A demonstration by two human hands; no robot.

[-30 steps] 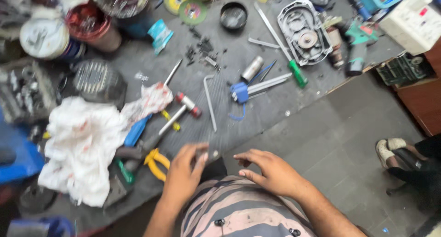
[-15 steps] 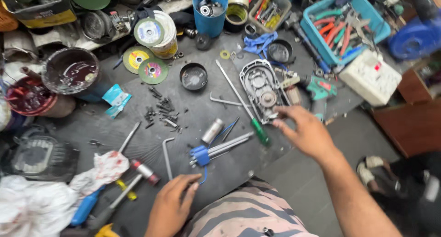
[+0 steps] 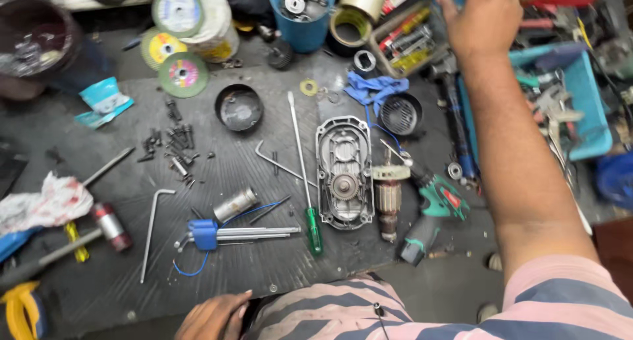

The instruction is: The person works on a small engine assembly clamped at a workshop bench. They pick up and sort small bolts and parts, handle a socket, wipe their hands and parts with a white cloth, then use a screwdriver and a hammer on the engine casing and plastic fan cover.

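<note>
My right hand is stretched far forward over the back right of the bench, its fingers curled around something blue at the top edge of the view; what it is cannot be made out. My left hand rests at the near edge of the black rubber mat, fingers loose, holding nothing. In front of me lie a grey metal gear housing, a motor armature, a green-handled screwdriver and a blue set of hex keys.
A green power tool body lies right of the armature. Loose screws, a bent hex key, a small hammer and a white rag lie left. Cutting discs, a blue cup, tape rolls and a blue tool tray crowd the back.
My right hand has left the spot beside the gear housing and reached far forward to the back right. My view has moved in closer. The left hand stays at the near edge.
</note>
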